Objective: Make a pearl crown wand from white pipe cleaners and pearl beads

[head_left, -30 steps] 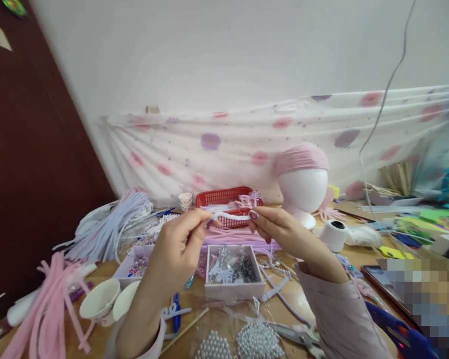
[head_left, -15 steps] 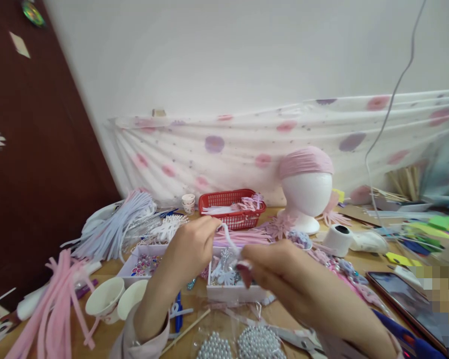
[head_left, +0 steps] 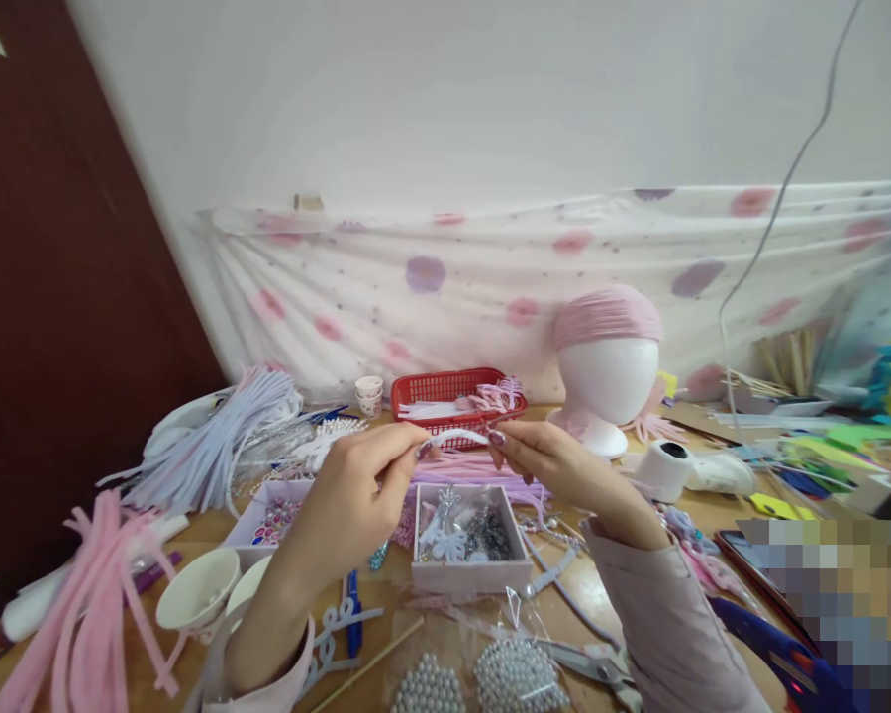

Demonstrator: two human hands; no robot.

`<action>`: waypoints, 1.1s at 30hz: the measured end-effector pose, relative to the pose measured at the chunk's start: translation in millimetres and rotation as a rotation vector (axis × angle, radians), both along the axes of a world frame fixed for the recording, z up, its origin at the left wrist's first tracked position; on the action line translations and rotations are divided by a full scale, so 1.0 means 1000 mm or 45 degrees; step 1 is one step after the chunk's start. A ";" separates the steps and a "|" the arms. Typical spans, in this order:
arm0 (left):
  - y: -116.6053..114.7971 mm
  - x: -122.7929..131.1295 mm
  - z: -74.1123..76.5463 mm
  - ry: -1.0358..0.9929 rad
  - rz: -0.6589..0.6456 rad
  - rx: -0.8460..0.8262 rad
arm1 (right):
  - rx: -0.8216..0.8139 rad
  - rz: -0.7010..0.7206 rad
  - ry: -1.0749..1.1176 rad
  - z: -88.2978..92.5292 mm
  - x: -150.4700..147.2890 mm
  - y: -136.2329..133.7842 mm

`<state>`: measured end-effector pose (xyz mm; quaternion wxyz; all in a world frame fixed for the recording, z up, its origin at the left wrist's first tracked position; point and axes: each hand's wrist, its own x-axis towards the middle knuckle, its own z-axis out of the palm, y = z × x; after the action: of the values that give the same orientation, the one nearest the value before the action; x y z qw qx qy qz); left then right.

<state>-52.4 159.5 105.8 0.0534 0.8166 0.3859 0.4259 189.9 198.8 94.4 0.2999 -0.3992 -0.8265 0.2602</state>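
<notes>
A short white pipe cleaner (head_left: 456, 434) arches between my two hands, above the table. One end is pinched in the fingertips of my left hand (head_left: 367, 495); the other end is pinched by my right hand (head_left: 556, 463). Below and between them stands a white box (head_left: 471, 574) with silvery and pale blue trinkets inside. Behind the pipe cleaner is a red plastic basket (head_left: 408, 388) holding pink and white pieces. Pink and lilac pipe cleaners (head_left: 482, 470) lie in front of the basket.
A foam head (head_left: 607, 381) wearing a pink band stands at the back right. Bags of silver beads (head_left: 516, 678), pliers (head_left: 590, 662) and a blue glue gun (head_left: 776, 649) lie in front. Paper cups (head_left: 197, 589) and pink pipe cleaners (head_left: 81, 614) are at left.
My right hand has moved up and slightly right, level with my left hand. The pipe cleaner, which slanted down before, now arches sideways between them. The view has shifted a little.
</notes>
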 end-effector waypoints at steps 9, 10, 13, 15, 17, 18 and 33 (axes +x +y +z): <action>0.017 0.001 -0.012 0.358 0.310 0.354 | 0.017 0.252 -0.298 0.020 -0.044 -0.062; 0.017 0.002 -0.012 0.436 0.305 0.355 | 0.045 0.259 -0.253 0.021 -0.046 -0.066; 0.013 0.004 -0.011 0.592 0.192 0.285 | 0.184 0.196 -0.007 0.024 -0.036 -0.070; 0.007 0.003 -0.008 0.626 0.059 0.183 | 0.305 0.011 0.118 0.025 -0.022 -0.065; 0.000 0.001 -0.004 0.620 -0.101 0.094 | 0.386 -0.162 0.151 0.024 -0.009 -0.055; -0.003 0.000 -0.002 0.600 -0.180 0.065 | 0.403 -0.209 0.150 0.022 -0.004 -0.048; 0.011 -0.007 -0.006 0.026 0.333 0.229 | 0.231 0.072 -0.259 0.012 -0.056 -0.067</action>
<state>-59.4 170.1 100.2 -0.0796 0.7651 0.4498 0.4538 133.6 131.9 106.6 0.2419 -0.3714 -0.8836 0.1509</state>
